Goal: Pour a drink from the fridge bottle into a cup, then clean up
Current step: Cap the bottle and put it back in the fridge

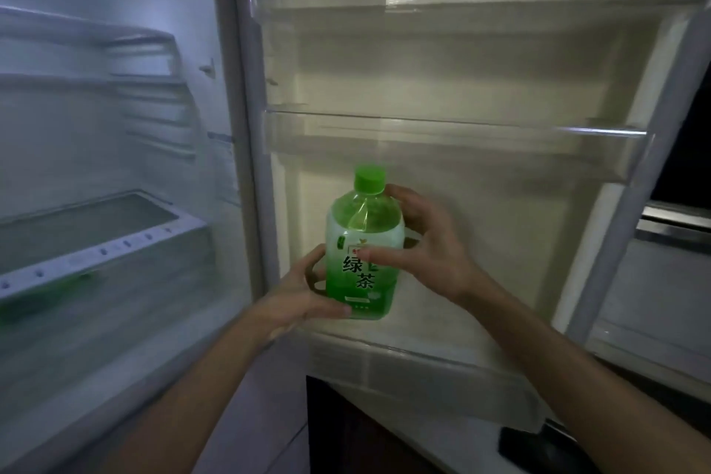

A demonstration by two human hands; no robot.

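1. Fridge interior (57,150), left: lit, with pale shelves (77,81) stacked above.
2. Lidded drawer (96,227) low down, something green blurred beneath it.
3. Open fridge door (423,69), right: clear door bins (461,150).
4. Dark flat object (538,446), bottom right, blurred.

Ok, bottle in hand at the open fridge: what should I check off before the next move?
1. The green cap is on the bottle: ok.
2. The left hand grips the bottle low down: ok.
3. The right hand holds its upper side: ok.
4. The bottle is upright: ok.
5. The fridge door is open wide: ok.
6. A cup is ready: cannot tell, none in view.
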